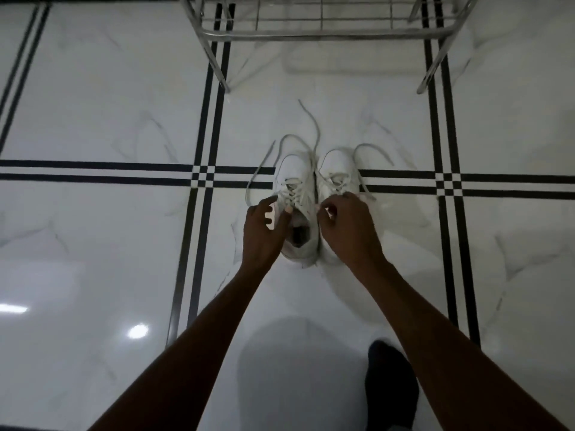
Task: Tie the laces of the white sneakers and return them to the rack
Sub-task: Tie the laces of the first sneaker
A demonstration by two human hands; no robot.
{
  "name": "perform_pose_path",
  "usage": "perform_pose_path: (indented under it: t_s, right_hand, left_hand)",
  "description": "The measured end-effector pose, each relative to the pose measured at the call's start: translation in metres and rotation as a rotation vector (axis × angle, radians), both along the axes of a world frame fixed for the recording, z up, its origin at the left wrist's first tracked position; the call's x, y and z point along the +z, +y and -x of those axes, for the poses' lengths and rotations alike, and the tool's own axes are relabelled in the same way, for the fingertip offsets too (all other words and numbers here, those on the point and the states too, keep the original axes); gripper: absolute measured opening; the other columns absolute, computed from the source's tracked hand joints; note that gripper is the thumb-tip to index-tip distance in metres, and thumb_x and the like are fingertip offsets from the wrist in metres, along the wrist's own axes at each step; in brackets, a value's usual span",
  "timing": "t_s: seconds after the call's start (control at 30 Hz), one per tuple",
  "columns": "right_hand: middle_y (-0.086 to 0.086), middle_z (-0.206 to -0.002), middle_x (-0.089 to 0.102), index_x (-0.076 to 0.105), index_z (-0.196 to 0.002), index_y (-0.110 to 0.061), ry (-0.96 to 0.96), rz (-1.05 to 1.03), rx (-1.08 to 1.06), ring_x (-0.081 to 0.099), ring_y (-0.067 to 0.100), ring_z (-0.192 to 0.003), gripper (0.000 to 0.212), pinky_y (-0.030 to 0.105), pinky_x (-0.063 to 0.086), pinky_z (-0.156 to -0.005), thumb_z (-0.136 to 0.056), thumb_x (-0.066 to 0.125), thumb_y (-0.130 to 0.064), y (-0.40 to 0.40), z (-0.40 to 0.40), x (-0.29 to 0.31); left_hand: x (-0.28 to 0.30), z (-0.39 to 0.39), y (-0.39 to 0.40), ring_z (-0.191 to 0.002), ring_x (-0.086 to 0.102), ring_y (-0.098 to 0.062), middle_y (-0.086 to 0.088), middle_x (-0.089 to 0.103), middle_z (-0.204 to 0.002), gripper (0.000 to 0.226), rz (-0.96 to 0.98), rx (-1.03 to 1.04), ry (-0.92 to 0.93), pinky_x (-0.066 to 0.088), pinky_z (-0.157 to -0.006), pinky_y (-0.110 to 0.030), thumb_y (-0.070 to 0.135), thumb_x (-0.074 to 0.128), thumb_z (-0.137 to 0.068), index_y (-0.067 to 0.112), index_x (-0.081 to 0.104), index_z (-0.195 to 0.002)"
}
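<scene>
Two white sneakers stand side by side on the floor, toes pointing away from me. The left sneaker (295, 181) has loose laces (312, 129) trailing over the tiles, and so does the right sneaker (337, 172). My left hand (264, 231) rests on the left sneaker's collar, fingers spread around its outer side. My right hand (348, 225) is curled over the right sneaker's opening, fingers pinched near the lace ends. Both heels are partly hidden under my hands.
A metal shoe rack (323, 35) stands straight ahead beyond the sneakers, its wire shelf bare where visible. The floor (93, 119) is glossy white marble tile with black stripes. My dark-socked foot (392, 387) is at the bottom right.
</scene>
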State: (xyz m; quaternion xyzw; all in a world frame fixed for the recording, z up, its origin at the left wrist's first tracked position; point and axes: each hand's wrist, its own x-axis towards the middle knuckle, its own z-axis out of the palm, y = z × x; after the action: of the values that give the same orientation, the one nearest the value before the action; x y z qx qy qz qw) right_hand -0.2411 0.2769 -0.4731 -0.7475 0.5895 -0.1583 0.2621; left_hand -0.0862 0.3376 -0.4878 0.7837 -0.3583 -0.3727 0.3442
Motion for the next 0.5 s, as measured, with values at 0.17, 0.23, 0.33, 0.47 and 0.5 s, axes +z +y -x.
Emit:
perform_pose_path:
  t_s: [0.17,0.23,0.33,0.47,0.5]
  right_hand:
    - [0.012,-0.086,0.068,0.072,-0.09,-0.004,0.059,-0.11,0.115,0.064,0.022,-0.08,0.029,0.036,0.054,-0.078,-0.096,0.056,-0.028,-0.026,-0.039,-0.012]
    - [0.012,-0.083,0.071,0.073,-0.085,-0.004,0.067,-0.145,0.143,0.066,0.023,-0.077,0.022,0.034,0.053,-0.073,-0.092,0.06,-0.021,-0.033,-0.047,-0.016]
    - [0.012,-0.094,0.075,0.074,-0.09,-0.007,-0.011,-0.118,0.113,0.069,0.026,-0.088,0.011,0.036,0.056,-0.079,-0.085,0.064,-0.008,-0.035,-0.049,-0.021]
    - [0.01,-0.091,0.074,0.066,-0.096,-0.014,-0.069,-0.063,0.043,0.069,0.029,-0.085,0.013,0.039,0.056,-0.073,-0.089,0.056,-0.009,-0.025,-0.05,-0.021]
    - [0.01,-0.088,0.073,0.062,-0.098,-0.015,-0.07,-0.051,0.029,0.068,0.03,-0.082,0.013,0.039,0.055,-0.069,-0.091,0.052,-0.009,-0.023,-0.05,-0.021]
  left_hand:
    - [-0.016,-0.012,-0.021,-0.101,0.068,-0.02,-0.004,0.068,-0.116,0.026,0.116,-0.015,-0.009,0.056,-0.074,-0.017,0.026,0.073,-0.092,0.01,0.071,-0.113]
    - [-0.021,-0.018,-0.027,-0.095,0.07,-0.019,-0.004,0.073,-0.104,0.017,0.153,-0.033,-0.03,0.058,-0.074,-0.022,0.02,0.075,-0.089,0.008,0.072,-0.101]
    - [-0.024,-0.026,-0.026,-0.086,0.07,-0.015,-0.001,0.073,-0.087,0.007,0.232,-0.075,-0.118,0.06,-0.078,-0.037,0.012,0.074,-0.087,0.009,0.068,-0.085]
    - [-0.022,-0.027,-0.021,-0.079,0.068,-0.017,-0.001,0.071,-0.083,0.008,0.28,-0.112,-0.253,0.058,-0.071,-0.04,0.01,0.066,-0.093,0.011,0.061,-0.087]
    - [-0.021,-0.026,-0.019,-0.076,0.066,-0.02,-0.003,0.07,-0.082,0.008,0.275,-0.123,-0.297,0.055,-0.067,-0.04,0.009,0.063,-0.095,0.01,0.058,-0.088]
